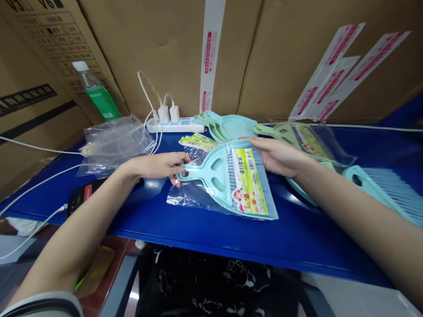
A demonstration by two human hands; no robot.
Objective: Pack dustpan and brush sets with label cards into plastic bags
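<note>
In front of me is a light-blue dustpan and brush set point(220, 180) in a clear plastic bag, with a yellow-green printed card over its bristles. My left hand point(165, 166) pinches the handle end, where the hanging hole is. At the far right edge of the set, my right hand point(276, 154) grips with the thumb on top and the other fingers partly hidden. Just behind it lie several yellow-green label cards point(198, 141) and a stack of loose dustpans point(236, 127), blue on top with green below.
To the right are a bagged green set point(306, 138) and a blue brush point(383, 191). A power strip point(185, 124) with white chargers and cables sits at the back. Clear plastic bags point(115, 143), a bottle point(99, 97) and a black box point(84, 196) are on the left. Cardboard boxes wall the back.
</note>
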